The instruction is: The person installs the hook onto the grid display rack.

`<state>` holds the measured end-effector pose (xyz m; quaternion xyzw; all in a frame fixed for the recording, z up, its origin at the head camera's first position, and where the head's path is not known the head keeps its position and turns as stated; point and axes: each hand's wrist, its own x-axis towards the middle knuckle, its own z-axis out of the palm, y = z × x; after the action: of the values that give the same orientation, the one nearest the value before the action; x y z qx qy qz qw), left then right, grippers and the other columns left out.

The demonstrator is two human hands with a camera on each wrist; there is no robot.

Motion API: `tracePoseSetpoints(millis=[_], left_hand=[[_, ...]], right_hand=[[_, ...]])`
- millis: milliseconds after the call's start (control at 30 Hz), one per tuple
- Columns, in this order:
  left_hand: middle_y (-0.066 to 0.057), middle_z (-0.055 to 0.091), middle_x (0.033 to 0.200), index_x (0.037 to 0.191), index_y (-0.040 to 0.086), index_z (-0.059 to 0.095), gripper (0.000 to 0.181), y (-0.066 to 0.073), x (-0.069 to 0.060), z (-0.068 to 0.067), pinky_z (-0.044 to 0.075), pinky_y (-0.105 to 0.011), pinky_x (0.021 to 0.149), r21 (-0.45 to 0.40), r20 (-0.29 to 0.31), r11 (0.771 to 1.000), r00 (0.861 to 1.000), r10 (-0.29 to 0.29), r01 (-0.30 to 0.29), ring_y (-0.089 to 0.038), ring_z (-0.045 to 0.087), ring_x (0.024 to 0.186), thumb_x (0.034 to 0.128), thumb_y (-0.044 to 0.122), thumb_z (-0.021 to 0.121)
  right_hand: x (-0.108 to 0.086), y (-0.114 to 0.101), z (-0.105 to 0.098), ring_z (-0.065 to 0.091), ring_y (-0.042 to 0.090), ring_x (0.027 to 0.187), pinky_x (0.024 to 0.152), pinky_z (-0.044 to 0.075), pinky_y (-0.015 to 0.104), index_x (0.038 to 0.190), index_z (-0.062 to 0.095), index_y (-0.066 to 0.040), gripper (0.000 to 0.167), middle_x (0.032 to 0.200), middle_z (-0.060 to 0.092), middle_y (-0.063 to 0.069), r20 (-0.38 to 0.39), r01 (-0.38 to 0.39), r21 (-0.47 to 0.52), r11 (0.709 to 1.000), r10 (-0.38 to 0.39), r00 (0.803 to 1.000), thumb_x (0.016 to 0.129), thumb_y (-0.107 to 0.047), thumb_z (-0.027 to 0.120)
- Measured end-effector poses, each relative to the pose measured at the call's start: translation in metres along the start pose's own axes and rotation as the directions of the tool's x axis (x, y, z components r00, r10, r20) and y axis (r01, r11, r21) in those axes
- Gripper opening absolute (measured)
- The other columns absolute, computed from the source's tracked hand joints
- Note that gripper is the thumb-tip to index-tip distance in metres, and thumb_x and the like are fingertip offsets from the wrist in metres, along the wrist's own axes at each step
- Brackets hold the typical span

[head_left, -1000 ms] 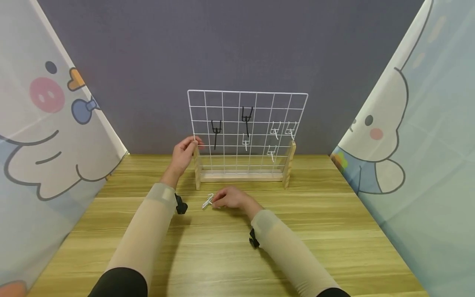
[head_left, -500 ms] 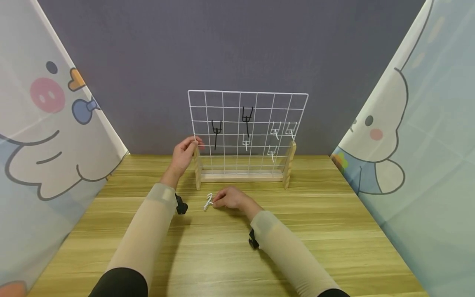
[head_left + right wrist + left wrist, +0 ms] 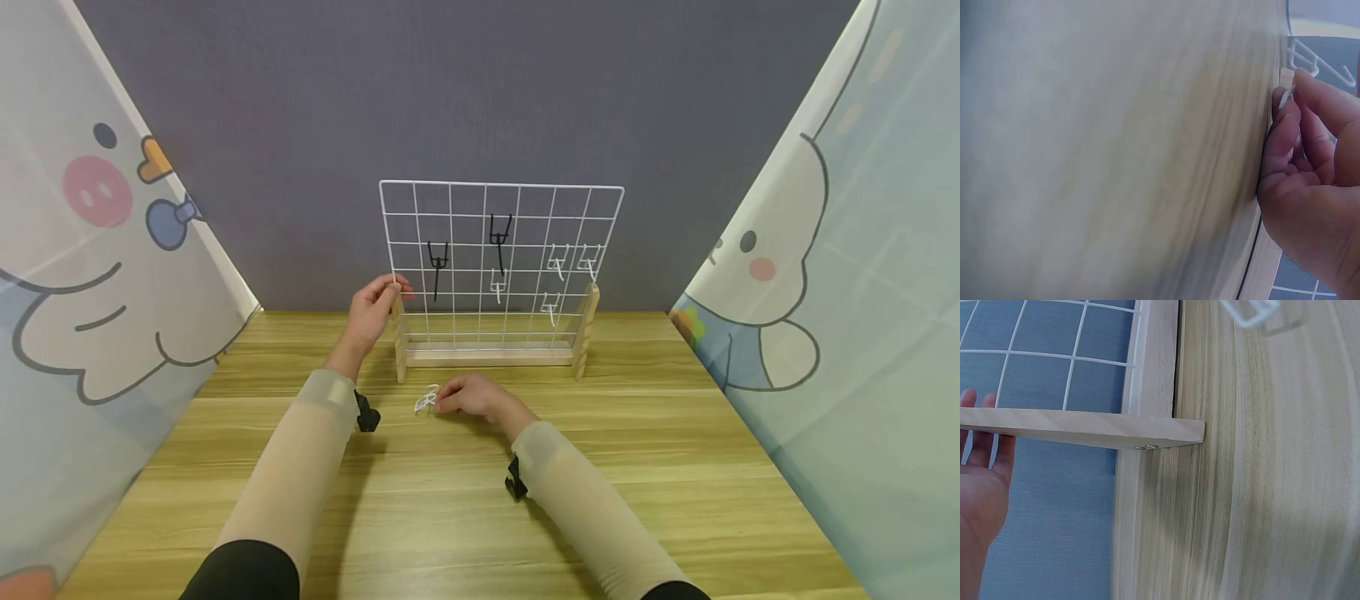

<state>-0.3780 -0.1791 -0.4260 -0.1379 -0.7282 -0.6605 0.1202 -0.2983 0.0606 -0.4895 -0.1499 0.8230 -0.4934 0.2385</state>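
Observation:
Upright on the table stands a white wire grid rack (image 3: pixel 517 184) with wooden side posts. My left hand (image 3: pixel 370 315) holds the top of its left post (image 3: pixel 400 342); in the left wrist view, fingers (image 3: pixel 1004 456) pass behind that post. In front of the rack, my right hand (image 3: pixel 474 395) pinches a white wire hook (image 3: pixel 426 403) between thumb and fingertips, a little above the table. Its bent prongs (image 3: pixel 1300 59) stick out beyond the fingertips in the right wrist view. Part of the hook (image 3: pixel 1250 315) shows at the top of the left wrist view.
Two black hooks (image 3: pixel 438 262) and several white hooks (image 3: pixel 551 307) hang on the grid. A wooden crossbar (image 3: pixel 487 358) joins the posts at the bottom. The wood-grain table (image 3: pixel 420 517) lies between printed cloth side walls (image 3: pixel 840 275), with a dark grey backdrop (image 3: pixel 495 92) behind.
My right hand has moved slightly up and right with the white hook, whose prongs have turned to a different angle. The left hand has stayed on the post.

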Motion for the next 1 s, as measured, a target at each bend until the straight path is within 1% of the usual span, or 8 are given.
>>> tracePoseSetpoints(millis=[133, 333, 400, 567, 667, 767, 867, 1000], left_hand=[[-0.019, 0.073, 0.126, 0.127, 0.007, 0.069, 0.027, 0.0, 0.0, 0.0, 0.054, -0.034, 0.104, 0.003, 0.001, 1.0, 1.0, -0.001, 0.001, -0.005, 0.075, 0.105, 0.1177, 0.026, 0.052], [-0.013, 0.074, 0.125, 0.133, -0.003, 0.065, 0.036, 0.002, 0.0, 0.0, 0.054, -0.038, 0.106, 0.003, 0.01, 1.0, 1.0, 0.003, -0.003, -0.003, 0.075, 0.106, 0.118, 0.027, 0.051], [-0.013, 0.074, 0.124, 0.135, -0.006, 0.063, 0.038, 0.002, 0.0, 0.0, 0.054, -0.043, 0.109, -0.004, 0.01, 1.0, 1.0, 0.004, -0.004, -0.003, 0.075, 0.105, 0.118, 0.026, 0.051], [-0.021, 0.072, 0.129, 0.13, 0.002, 0.067, 0.032, -0.001, 0.0, -0.002, 0.053, -0.044, 0.111, 0.003, 0.011, 1.0, 1.0, 0.007, -0.007, -0.003, 0.074, 0.107, 0.1181, 0.026, 0.051], [-0.019, 0.073, 0.128, 0.129, 0.006, 0.068, 0.029, -0.001, -0.001, -0.002, 0.052, -0.039, 0.11, 0.012, 0.011, 1.0, 1.0, 0.005, -0.005, -0.003, 0.074, 0.108, 0.1182, 0.027, 0.051], [-0.017, 0.073, 0.126, 0.128, 0.006, 0.069, 0.028, -0.001, -0.001, -0.002, 0.053, -0.041, 0.111, 0.002, 0.01, 1.0, 1.0, 0.004, -0.004, -0.003, 0.075, 0.107, 0.118, 0.026, 0.051], [-0.021, 0.072, 0.129, 0.129, 0.007, 0.069, 0.028, -0.001, -0.001, -0.002, 0.053, -0.043, 0.112, 0.0, 0.013, 1.0, 1.0, 0.001, -0.001, -0.005, 0.075, 0.109, 0.118, 0.027, 0.052], [-0.026, 0.07, 0.135, 0.13, 0.009, 0.069, 0.029, -0.001, 0.0, -0.002, 0.052, -0.04, 0.113, 0.016, 0.018, 1.0, 1.0, -0.005, 0.005, -0.021, 0.075, 0.12, 0.1182, 0.029, 0.051]], right_hand=[[0.0, 0.001, -0.003, 0.061, 0.011, 0.086, 0.076, 0.052, 0.025, 0.111, 0.08, -0.008, 0.015, 0.096, 0.071, -0.002, 0.005, -0.008, 0.031, 0.999, 0.008, 1.0, 0.099, -0.018, 0.081], [0.002, 0.002, -0.006, 0.062, 0.013, 0.087, 0.077, 0.053, 0.026, 0.113, 0.078, -0.007, 0.018, 0.096, 0.071, -0.001, 0.026, -0.018, 0.089, 0.996, 0.016, 1.0, 0.1, -0.018, 0.08], [0.002, 0.002, -0.006, 0.062, 0.013, 0.088, 0.077, 0.053, 0.026, 0.114, 0.077, -0.006, 0.018, 0.097, 0.071, -0.001, 0.031, -0.024, 0.107, 0.994, 0.02, 0.999, 0.1, -0.018, 0.08], [0.003, 0.003, -0.006, 0.064, 0.013, 0.088, 0.077, 0.054, 0.026, 0.114, 0.078, -0.006, 0.018, 0.097, 0.072, -0.001, 0.032, -0.03, 0.122, 0.992, 0.026, 0.999, 0.099, -0.017, 0.081], [0.001, 0.003, -0.006, 0.066, 0.013, 0.089, 0.078, 0.055, 0.027, 0.117, 0.078, -0.005, 0.021, 0.099, 0.074, 0.0, 0.035, -0.028, 0.127, 0.991, 0.024, 0.999, 0.1, -0.017, 0.08], [-0.001, 0.004, -0.008, 0.067, 0.013, 0.089, 0.077, 0.054, 0.028, 0.123, 0.076, -0.003, 0.025, 0.1, 0.075, 0.001, 0.04, -0.024, 0.161, 0.987, 0.018, 0.999, 0.102, -0.017, 0.077], [-0.004, 0.008, -0.011, 0.068, 0.013, 0.089, 0.075, 0.053, 0.028, 0.128, 0.073, -0.001, 0.028, 0.101, 0.075, 0.001, 0.032, -0.019, 0.209, 0.978, 0.012, 0.999, 0.104, -0.016, 0.075], [-0.009, 0.014, -0.019, 0.069, 0.012, 0.086, 0.071, 0.053, 0.026, 0.129, 0.074, 0.0, 0.029, 0.103, 0.076, 0.001, -0.009, -0.013, 0.255, 0.967, 0.016, 1.0, 0.104, -0.015, 0.075]])
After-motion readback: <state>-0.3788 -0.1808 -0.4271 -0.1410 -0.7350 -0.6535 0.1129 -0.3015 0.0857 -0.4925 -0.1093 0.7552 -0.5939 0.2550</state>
